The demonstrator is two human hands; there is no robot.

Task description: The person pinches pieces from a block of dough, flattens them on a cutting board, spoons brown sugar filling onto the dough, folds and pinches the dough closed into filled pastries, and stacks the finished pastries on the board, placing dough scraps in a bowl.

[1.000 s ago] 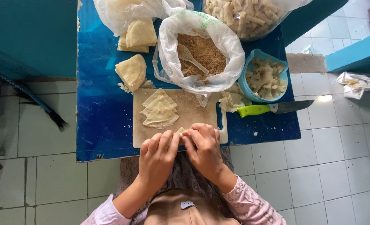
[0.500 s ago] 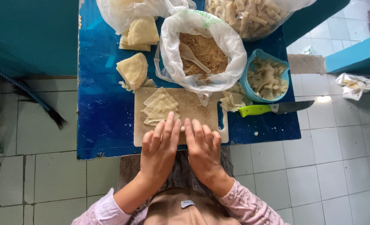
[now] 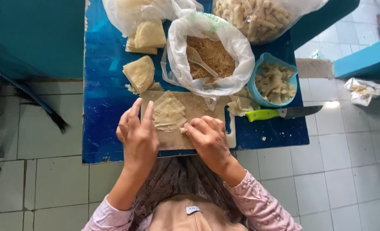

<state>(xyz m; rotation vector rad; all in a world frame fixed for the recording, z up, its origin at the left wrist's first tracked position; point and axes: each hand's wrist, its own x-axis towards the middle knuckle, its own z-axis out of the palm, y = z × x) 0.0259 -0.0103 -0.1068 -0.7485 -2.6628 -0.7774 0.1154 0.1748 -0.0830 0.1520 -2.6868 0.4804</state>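
A wooden cutting board (image 3: 200,107) lies at the near edge of a blue table (image 3: 104,111). On it sits a stack of pale triangular wrappers (image 3: 168,113). My left hand (image 3: 138,134) rests flat at the board's left side with its fingers stretched out, holding nothing, just left of the stack. My right hand (image 3: 207,139) is curled on the board, its fingertips pinching a small pale dough piece (image 3: 183,129) at the stack's lower right corner.
Behind the board stand a plastic bag of brown crumbs (image 3: 211,55) with a spoon, a blue bowl (image 3: 258,92) of pale pieces, a green-handled knife (image 3: 284,113), folded wrappers (image 3: 141,72) and a bag of rolls (image 3: 258,17). Crumpled plastic (image 3: 363,90) lies on the tiled floor.
Both hands were pressed side by side at the board's near edge. They have slid forward and apart: the left now lies flat at the left, the right pinches a small piece by the stack.
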